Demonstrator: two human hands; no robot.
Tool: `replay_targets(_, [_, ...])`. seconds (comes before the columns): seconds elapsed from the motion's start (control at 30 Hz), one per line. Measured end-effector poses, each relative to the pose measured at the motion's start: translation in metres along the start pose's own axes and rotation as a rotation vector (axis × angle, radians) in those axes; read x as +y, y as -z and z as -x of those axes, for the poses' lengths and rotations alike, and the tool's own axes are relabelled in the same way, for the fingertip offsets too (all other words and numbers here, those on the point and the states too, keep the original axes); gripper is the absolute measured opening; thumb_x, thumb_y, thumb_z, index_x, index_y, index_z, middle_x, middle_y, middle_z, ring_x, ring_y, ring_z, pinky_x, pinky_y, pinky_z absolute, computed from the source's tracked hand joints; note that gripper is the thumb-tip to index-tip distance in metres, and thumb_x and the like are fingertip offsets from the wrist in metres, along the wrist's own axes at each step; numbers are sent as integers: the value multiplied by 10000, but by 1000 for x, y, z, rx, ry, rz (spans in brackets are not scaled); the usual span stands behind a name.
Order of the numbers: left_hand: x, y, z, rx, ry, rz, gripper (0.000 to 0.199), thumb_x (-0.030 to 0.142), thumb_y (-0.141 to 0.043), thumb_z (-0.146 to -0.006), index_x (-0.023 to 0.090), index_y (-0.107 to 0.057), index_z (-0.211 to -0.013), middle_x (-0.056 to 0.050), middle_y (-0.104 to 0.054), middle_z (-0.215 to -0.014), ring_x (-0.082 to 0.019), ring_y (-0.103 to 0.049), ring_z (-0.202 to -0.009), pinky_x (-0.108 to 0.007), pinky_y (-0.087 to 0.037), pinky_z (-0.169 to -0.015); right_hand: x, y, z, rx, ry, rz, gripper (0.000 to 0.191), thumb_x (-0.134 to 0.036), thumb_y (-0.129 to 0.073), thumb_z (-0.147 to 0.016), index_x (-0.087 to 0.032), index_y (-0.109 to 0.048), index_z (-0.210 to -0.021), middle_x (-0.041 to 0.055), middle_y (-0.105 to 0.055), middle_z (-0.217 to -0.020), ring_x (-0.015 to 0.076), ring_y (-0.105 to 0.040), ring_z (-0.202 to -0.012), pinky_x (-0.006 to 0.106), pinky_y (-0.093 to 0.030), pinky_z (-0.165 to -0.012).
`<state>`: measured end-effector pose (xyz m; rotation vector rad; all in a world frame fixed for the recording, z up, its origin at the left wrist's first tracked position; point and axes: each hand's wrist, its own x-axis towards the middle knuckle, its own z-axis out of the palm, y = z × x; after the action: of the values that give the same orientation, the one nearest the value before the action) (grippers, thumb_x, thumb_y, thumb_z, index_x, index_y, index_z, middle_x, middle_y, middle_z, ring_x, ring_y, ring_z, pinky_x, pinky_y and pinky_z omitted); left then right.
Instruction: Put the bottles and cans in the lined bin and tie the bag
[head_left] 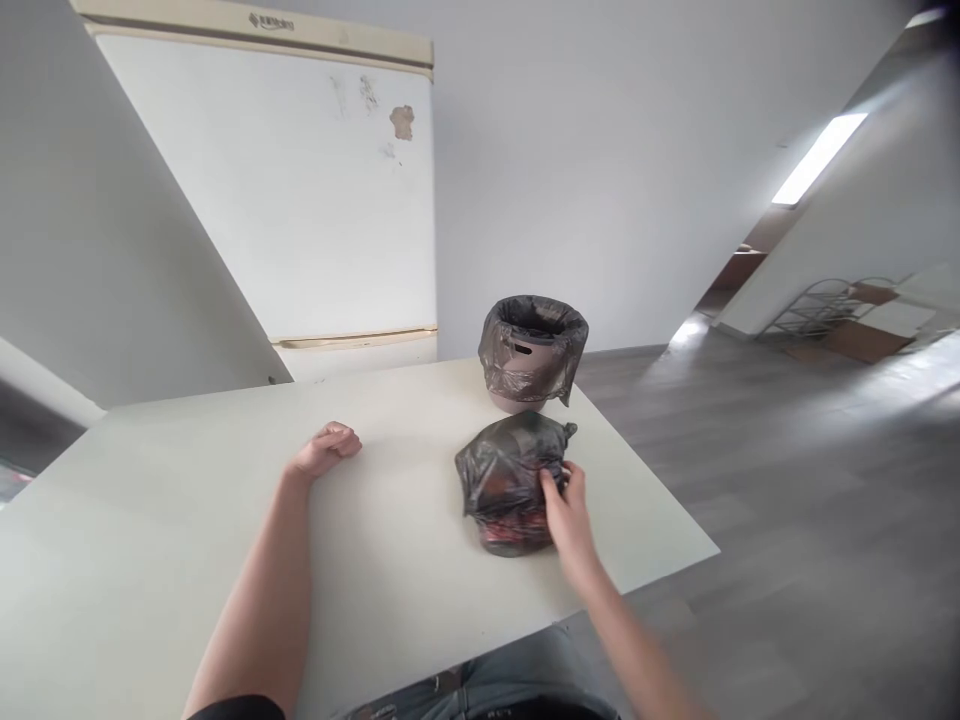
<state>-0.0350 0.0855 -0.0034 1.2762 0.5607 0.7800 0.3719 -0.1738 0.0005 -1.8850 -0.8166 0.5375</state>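
A filled, dark see-through plastic bag [510, 480] lies on the white table [397, 560], with reddish contents showing through its lower part. The bag's top looks knotted at its upper right. My right hand [568, 510] grips the bag's right side, thumb on the near face and fingers partly hidden behind the plastic. Left of the bag and apart from it, my left hand [328, 449] rests on the tabletop in a loose fist, with nothing visible in it. Just behind the bag stands a small trash bin [517, 405] lined with a black bag [551, 365] folded over its rim.
A white two-door refrigerator [300, 190] with peeled patches stands beyond the table's far edge, against a grey wall [600, 180]. The table's right edge drops to a grey plank floor [750, 480]. Flattened cardboard [862, 340] and a wire rack [806, 305] are at the far right.
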Motion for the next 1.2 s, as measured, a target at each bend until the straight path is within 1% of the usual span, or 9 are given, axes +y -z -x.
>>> replay_targets(0.2, [-4,-31,1,223,-46,-36,531,560,-766,-904,187,-479,-658,39,-334,-591,-106,-320,-522,-251,-267,-497,-23,-72,27,-125,66,-137,618,-624,-416,-1000,-217,-422,-1465,185,-481,-1557,306,-504,-1451,473,-461,-1189])
replay_targets(0.37, [-18,-55,16,556,-148,-71,457,644,-678,-951,189,-645,-925,-16,-573,-766,-128,-515,-664,-217,-394,-574,-51,-109,-9,-545,299,-267,370,-493,-557,-947,-203,-657,-1154,94,-727,-1136,270,-684,-1070,425,-539,-1001])
replay_targets(0.53, [-20,-74,33,565,-198,-191,459,531,-879,-802,194,-734,-1077,-50,-717,-1001,-200,-647,-934,-252,-498,-777,-56,-141,-44,-740,423,-314,251,-385,-681,-809,-208,-705,-985,17,-683,-833,217,-650,-774,343,-528,-773])
replay_targets(0.7, [-20,-71,37,673,-278,-155,385,508,-886,-790,179,-686,-789,4,-631,-741,-129,-559,-685,-223,-419,-627,-46,-144,-58,-593,415,-402,269,-435,-556,-944,-214,-692,-1016,42,-684,-908,216,-602,-808,337,-476,-768])
replay_targets(0.9, [-24,-68,33,708,-282,-30,452,606,-815,-828,167,-709,-797,-29,-650,-731,-150,-575,-653,-258,-445,-607,-44,-133,-68,-455,412,-524,215,-409,-566,-986,-233,-686,-1018,17,-634,-877,197,-553,-785,311,-435,-729])
replay_targets(0.97, [-25,-67,30,749,-311,3,438,597,-818,-827,172,-710,-817,-26,-667,-756,-156,-593,-680,-261,-463,-631,-46,-125,-68,-619,463,-573,174,-378,-600,-972,-234,-698,-964,4,-622,-833,180,-545,-740,305,-433,-712])
replay_targets(1.1, [-27,-63,25,818,-353,45,363,526,-828,-841,193,-684,-826,6,-655,-778,-135,-589,-707,-236,-471,-659,-48,-111,-60,-1295,519,-462,222,-393,-666,-968,-227,-762,-1078,32,-714,-861,192,-631,-766,329,-497,-750])
replay_targets(1.13, [-26,-63,25,811,-350,52,351,528,-816,-850,198,-697,-863,1,-668,-806,-141,-602,-728,-240,-480,-669,-49,-110,-57,-1369,520,-428,273,-404,-663,-978,-228,-756,-1167,33,-720,-839,191,-634,-745,328,-501,-728])
replay_targets(1.2, [-25,-64,25,767,-343,61,380,569,-765,-879,211,-727,-998,-29,-717,-941,-174,-650,-830,-264,-513,-715,-49,-109,-53,-1257,557,-418,299,-412,-635,-999,-222,-749,-1200,11,-678,-725,170,-587,-641,303,-464,-635])
